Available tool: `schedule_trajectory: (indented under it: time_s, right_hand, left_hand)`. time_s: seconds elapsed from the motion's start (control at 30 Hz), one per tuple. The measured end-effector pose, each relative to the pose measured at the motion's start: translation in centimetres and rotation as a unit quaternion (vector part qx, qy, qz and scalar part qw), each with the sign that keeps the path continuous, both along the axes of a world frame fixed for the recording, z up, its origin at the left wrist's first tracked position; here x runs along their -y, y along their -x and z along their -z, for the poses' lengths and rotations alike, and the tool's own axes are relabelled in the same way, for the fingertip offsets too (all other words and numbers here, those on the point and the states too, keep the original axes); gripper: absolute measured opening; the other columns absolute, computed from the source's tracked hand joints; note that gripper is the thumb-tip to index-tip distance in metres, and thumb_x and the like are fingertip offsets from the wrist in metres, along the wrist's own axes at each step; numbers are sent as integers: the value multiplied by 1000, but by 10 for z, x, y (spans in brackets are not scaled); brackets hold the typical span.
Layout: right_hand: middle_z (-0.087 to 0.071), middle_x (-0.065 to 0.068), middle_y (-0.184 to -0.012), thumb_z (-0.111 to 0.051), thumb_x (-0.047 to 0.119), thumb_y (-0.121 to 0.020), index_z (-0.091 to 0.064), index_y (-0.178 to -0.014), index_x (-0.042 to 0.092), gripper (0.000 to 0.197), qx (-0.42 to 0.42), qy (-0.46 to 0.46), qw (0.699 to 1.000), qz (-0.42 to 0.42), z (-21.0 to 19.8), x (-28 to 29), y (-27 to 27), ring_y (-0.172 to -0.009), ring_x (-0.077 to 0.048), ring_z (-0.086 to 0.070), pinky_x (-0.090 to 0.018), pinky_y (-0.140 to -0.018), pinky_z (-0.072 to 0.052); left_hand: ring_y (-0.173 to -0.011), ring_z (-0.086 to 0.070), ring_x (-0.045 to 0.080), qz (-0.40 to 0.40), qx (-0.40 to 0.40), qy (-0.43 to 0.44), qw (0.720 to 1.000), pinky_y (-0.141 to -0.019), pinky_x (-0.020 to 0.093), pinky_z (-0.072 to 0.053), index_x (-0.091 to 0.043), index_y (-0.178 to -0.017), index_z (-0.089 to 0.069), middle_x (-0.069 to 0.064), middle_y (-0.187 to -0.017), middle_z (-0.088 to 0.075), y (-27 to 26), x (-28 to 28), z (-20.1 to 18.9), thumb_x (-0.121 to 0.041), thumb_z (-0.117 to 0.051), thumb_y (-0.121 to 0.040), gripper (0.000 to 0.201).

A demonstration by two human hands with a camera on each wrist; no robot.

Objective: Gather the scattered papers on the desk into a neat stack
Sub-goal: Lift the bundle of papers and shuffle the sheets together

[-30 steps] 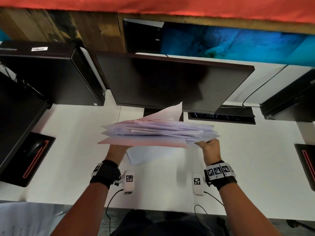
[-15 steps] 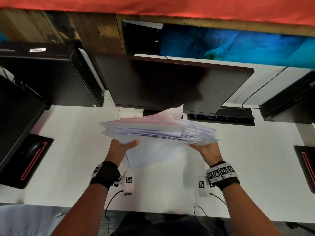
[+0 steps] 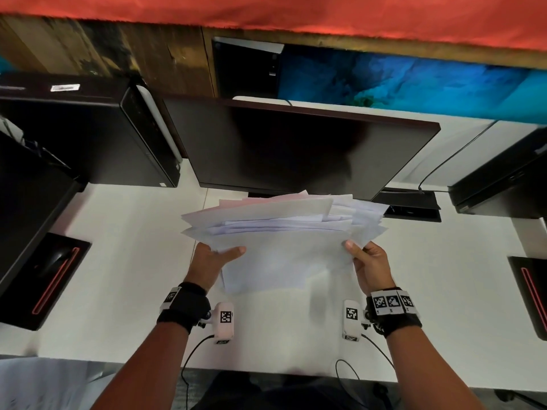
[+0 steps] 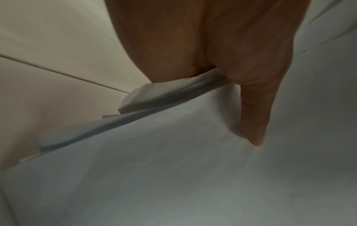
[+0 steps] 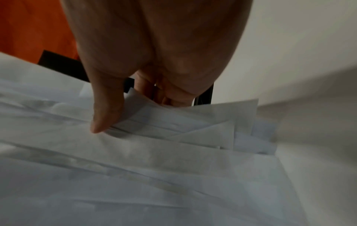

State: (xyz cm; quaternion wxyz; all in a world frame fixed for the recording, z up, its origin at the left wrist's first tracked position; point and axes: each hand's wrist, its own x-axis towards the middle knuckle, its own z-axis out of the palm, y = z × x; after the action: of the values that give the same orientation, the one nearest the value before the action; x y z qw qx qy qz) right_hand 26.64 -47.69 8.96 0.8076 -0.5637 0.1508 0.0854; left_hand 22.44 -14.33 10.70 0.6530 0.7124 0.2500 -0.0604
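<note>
Holding an untidy bundle of white paper sheets [image 3: 284,232] between both hands, you stand over the white counter [image 3: 124,261] in front of a dark flat monitor [image 3: 296,149]. Your left hand [image 3: 211,263] grips the bundle's left edge, thumb laid across the top sheet and the other fingers hidden beneath; the left wrist view shows that thumb [image 4: 253,122] pressing down on the paper while the sheet edges slot into the crook of the hand. Your right hand [image 3: 370,263] clamps the right edge in the same manner, thumb on top, and the right wrist view shows its fingers [image 5: 168,94] curled under fanned, misaligned corners. The bundle sits just before the monitor's lower edge, its sheets splayed at differing angles, the front sheets drooping toward the counter; whether they touch it cannot be told. Both wrists wear black bands with small white camera units carrying square printed markers. To the left stands a black desktop computer case [image 3: 88,137], and nearer you a black mouse pad with a red stripe [image 3: 56,276] carries a dark mouse. Another black case [image 3: 503,184] sits at the right, with a cable running behind it. More white paper [image 3: 44,383] shows at the lower left corner, below the counter's edge.
</note>
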Motion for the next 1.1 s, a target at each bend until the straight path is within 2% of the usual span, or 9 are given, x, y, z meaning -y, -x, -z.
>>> schedule_trajectory:
  time_s: [0.13, 0.23, 0.27, 0.33, 0.47, 0.6, 0.7, 0.87, 1.1]
  right_hand:
    - [-75, -20, -98, -80, 11, -78, -72, -98, -3, 25, 5, 182, 982, -45, 4, 5, 3, -93, -34, -73, -47, -84, -59]
    - [-76, -16, -87, -85, 14, -74, -75, -83, 8, 15, 39, 248, 966, -56, 1, 5, 4, -85, -33, -72, -44, -79, -58]
    - [-76, -5, -75, -83, 8, -75, -76, -72, 16, 11, 43, 246, 967, -59, -4, 3, 4, -72, -22, -73, -35, -71, -57]
    - [-60, 13, -49, -80, 0, -76, -64, -45, 25, 43, 34, 238, 970, -40, -6, 1, 3, -47, -4, -55, -20, -56, -46]
    - [-67, -4, -67, -83, 5, -74, -67, -67, 6, 17, 12, 184, 983, 13, -6, 4, 6, -63, -20, -64, -30, -67, -54]
    - [-74, 2, -72, -78, 2, -79, -70, -77, -1, 8, 33, 213, 976, -6, -17, 4, 9, -68, -11, -69, -29, -71, -55]
    - [-73, 11, -79, -79, 4, -78, -72, -75, 22, 19, 98, 332, 937, -38, -25, 14, 7, -79, 0, -68, -20, -79, -53]
    - [-66, 8, -95, -78, -4, -76, -74, -89, 32, 38, 183, 505, 844, -19, -32, 43, 3, -93, -8, -64, -21, -85, -51]
    - [-71, -5, -102, -78, 26, -83, -74, -92, 10, 20, 212, 657, 717, 92, -75, 69, 14, -106, -31, -58, -49, -93, -45]
  left_hand:
    - [-73, -74, 11, 31, 23, 22, 999, -65, 15, -54, -4, -93, -72, -10, -74, -76, 3, 6, -16, -1, -81, -78, 18]
    - [-44, -42, -6, 8, 48, 36, 998, -61, 42, -47, 30, -82, -47, 10, -49, -61, 7, 14, -28, 6, -77, -80, 38]
    - [-81, -48, 23, -4, 57, 28, 998, -75, 49, -44, 34, -82, -39, 25, -63, -55, 7, 18, -32, 7, -77, -80, 47]
    - [-61, -49, 39, -26, 47, 29, 998, -76, 52, -42, 36, -81, -35, 27, -78, -47, 9, 20, -38, 5, -79, -78, 53]
    - [-36, -24, 6, 8, 11, 2, 1000, -52, 25, -29, -13, -36, -43, -10, -37, -26, 7, 7, -12, -19, -89, -70, 58]
    - [-36, -36, -1, 2, 32, 7, 999, -50, 14, -35, -12, -43, -43, -15, -37, -40, 7, 7, -2, -15, -85, -73, 51]
    - [-60, -62, -4, 22, 70, 0, 997, -64, 8, -48, -11, -86, -69, -18, -63, -69, 9, 6, 1, -3, -79, -80, 14]
    - [-102, -69, 15, 24, 127, 21, 991, -90, 28, -54, -30, -104, -74, -4, -105, -76, 8, -4, 8, -5, -80, -77, 38]
    - [-73, -73, 14, -54, 86, 77, 992, -68, 30, -54, -3, -86, -74, 2, -81, -78, 10, -2, 7, -2, -79, -80, 7]
